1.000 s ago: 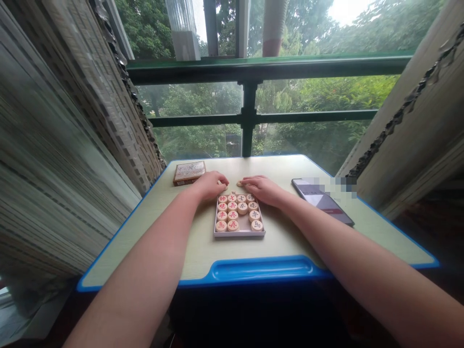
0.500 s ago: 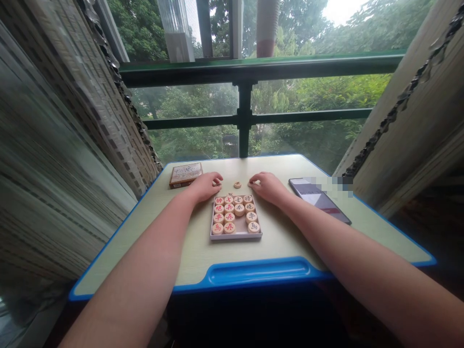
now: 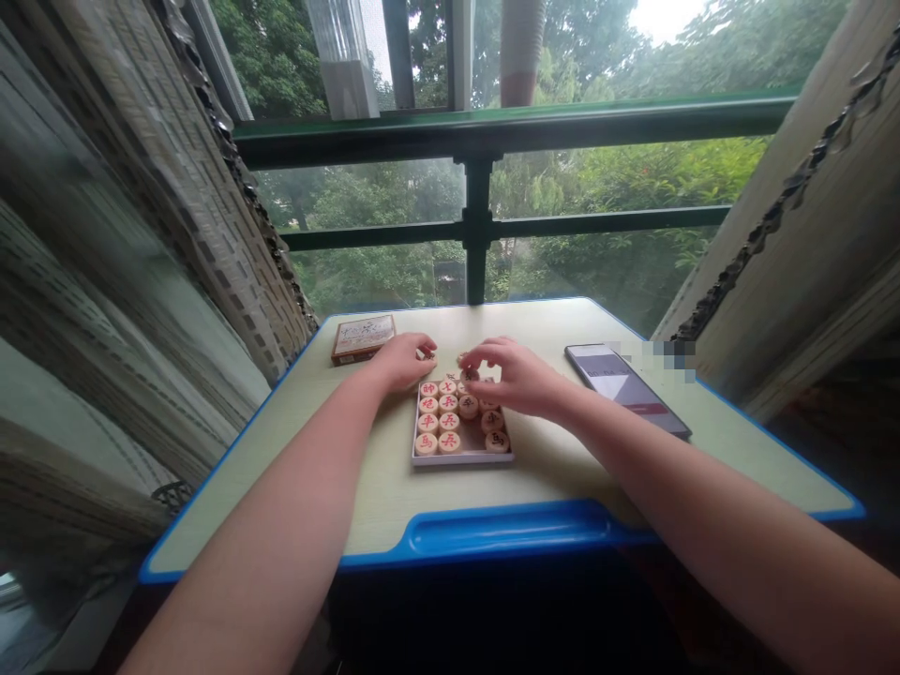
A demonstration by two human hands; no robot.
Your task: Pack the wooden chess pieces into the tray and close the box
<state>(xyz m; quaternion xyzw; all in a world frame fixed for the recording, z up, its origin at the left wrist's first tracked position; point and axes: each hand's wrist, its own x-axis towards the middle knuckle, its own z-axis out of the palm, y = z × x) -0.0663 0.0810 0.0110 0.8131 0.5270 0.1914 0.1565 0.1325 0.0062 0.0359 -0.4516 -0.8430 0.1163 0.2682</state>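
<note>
A shallow white tray (image 3: 464,460) holds round wooden Chinese chess pieces, red-marked ones such as the horse piece (image 3: 426,443) on the left and dark-marked ones on the right. A gap shows in its lower middle. Over the tray's far right part hovers my right hand (image 3: 517,375), fingers closed on a chess piece (image 3: 470,375) held on edge. My left hand (image 3: 406,361) rests beyond the tray's far left corner, its fingers closed around another chess piece (image 3: 429,356). One more piece (image 3: 462,358), partly hidden by my right fingers, lies on the table behind the tray.
A flat printed box (image 3: 364,338) lies at the table's back left. On the right is a phone (image 3: 625,389). The table (image 3: 380,497) has a blue edge and a blue front trough (image 3: 506,530). Curtains hang at both sides, before a window with green rails.
My right hand has moved left and toward me, from the table to above the tray, carrying a chess piece. My left hand has barely shifted.
</note>
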